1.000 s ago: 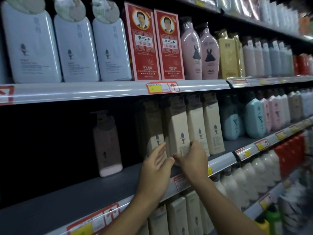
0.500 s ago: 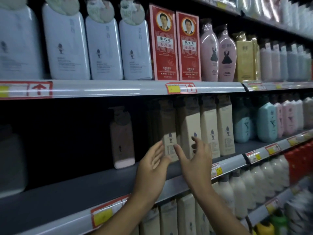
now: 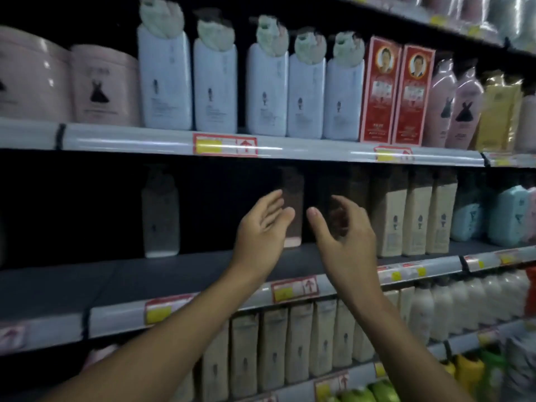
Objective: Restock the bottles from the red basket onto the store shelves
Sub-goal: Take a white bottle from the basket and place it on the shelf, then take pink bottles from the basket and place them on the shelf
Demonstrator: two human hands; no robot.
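Observation:
My left hand (image 3: 262, 227) and my right hand (image 3: 345, 236) are raised in front of the middle shelf (image 3: 185, 274), both open with fingers spread and nothing in them. Between and behind them a dim pump bottle with a pink base (image 3: 293, 204) stands deep on the shelf. A second pump bottle (image 3: 160, 216) stands alone further left. To the right of my right hand is a row of beige bottles (image 3: 414, 219). The red basket is not in view.
The top shelf carries pink tubs (image 3: 101, 85), white bottles (image 3: 214, 82), red boxes (image 3: 397, 91) and pink bottles. Light blue bottles (image 3: 504, 216) stand at the middle shelf's right end. The shelf below holds beige and white bottles (image 3: 293, 340). The middle shelf's left part is dark and bare.
My hands have let go of the beige bottle at the row's left end and moved left, now open in front of the pink-based bottle. The view has shifted left.

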